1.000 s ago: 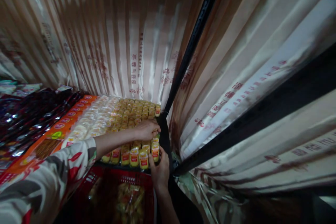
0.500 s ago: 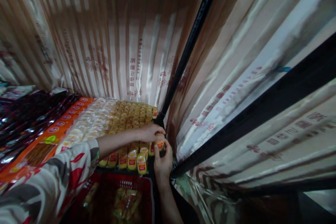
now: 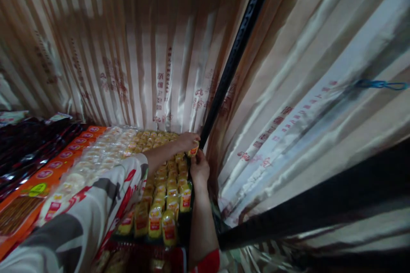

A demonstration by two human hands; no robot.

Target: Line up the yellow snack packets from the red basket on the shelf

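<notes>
Small yellow packaged cakes (image 3: 173, 190) with red and orange labels stand in tight rows on the shelf. At the far right end of the rows, my left hand (image 3: 187, 141) is closed on one labelled packaged cake (image 3: 193, 151), holding it from above and behind. Just below and to its right, my right hand (image 3: 200, 169) has its fingers curled up against the same cake. Part of that cake is hidden behind the fingers.
White packets (image 3: 105, 153), an orange snack package (image 3: 53, 170) and dark shiny packets (image 3: 35, 149) lie to the left. A black metal post (image 3: 230, 64) rises beside my hands, with pleated printed cloth (image 3: 144, 64) behind. A red basket (image 3: 184, 260) sits below the shelf front.
Both hands have moved away from me, toward the back right corner of the rows, with the cake. The view has shifted closer, and less of the red basket shows.
</notes>
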